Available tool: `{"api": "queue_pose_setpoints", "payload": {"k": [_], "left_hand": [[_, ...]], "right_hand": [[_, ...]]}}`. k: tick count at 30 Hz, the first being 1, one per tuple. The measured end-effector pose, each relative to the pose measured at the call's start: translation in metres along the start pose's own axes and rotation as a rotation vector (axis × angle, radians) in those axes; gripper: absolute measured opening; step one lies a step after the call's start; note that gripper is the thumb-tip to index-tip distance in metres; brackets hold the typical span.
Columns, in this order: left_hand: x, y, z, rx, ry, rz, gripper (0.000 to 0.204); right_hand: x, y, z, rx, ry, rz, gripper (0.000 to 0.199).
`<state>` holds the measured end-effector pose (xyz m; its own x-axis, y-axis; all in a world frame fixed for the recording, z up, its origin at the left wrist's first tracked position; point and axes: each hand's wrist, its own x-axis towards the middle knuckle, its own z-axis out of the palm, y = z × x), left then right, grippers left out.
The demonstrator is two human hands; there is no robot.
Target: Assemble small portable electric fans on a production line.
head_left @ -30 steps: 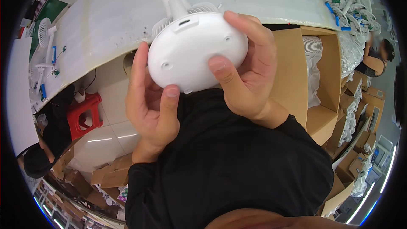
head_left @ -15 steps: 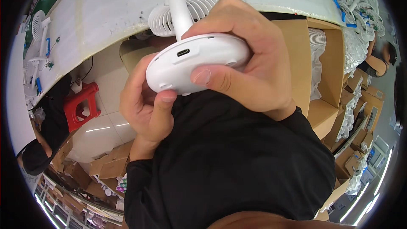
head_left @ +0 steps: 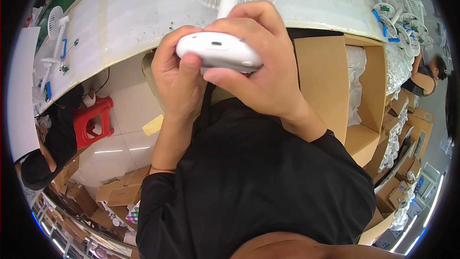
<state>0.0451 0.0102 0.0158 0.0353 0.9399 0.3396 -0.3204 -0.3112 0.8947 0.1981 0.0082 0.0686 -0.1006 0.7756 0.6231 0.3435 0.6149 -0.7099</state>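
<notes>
A white desk fan (head_left: 221,53) is held between both my hands by its round base, the neck and caged head pointing away over the table. A small charging port shows on the base's near edge. My left hand (head_left: 178,69) grips the left side of the base, thumb against its underside. Wrapped round the right side is my right hand (head_left: 268,60), its thumb along the lower face. The fan's head is blurred, and my fingers cover parts of the base.
The white worktable (head_left: 143,9) curves across the top. Fan parts lie at its left, and several fans (head_left: 402,14) crowd its right end. An open cardboard box (head_left: 321,76) stands at my right, a red stool (head_left: 93,122) at left. Other people sit at both sides.
The fan has moved away from me, farther over the table, and its base has tipped so less of the underside shows. Both hands have kept their hold. A yellow piece now shows below left.
</notes>
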Motion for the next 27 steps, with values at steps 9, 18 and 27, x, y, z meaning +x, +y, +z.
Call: {"api": "queue_pose_setpoints", "payload": {"k": [9, 18, 27], "left_hand": [[0.021, -0.070, -0.043, 0.057, -0.034, -0.087, 0.040], [0.018, -0.019, -0.103, -0.633, 0.161, -0.165, 0.038], [0.055, 0.012, -0.051, -0.018, 0.101, 0.477, 0.027]], "right_hand": [[-0.007, 0.064, 0.040, 0.004, -0.048, 0.073, 0.029], [-0.009, 0.002, 0.123, -0.069, -0.008, -0.248, 0.028], [-0.015, 0.001, 0.056, 0.530, -0.253, 0.332, 0.060]]}}
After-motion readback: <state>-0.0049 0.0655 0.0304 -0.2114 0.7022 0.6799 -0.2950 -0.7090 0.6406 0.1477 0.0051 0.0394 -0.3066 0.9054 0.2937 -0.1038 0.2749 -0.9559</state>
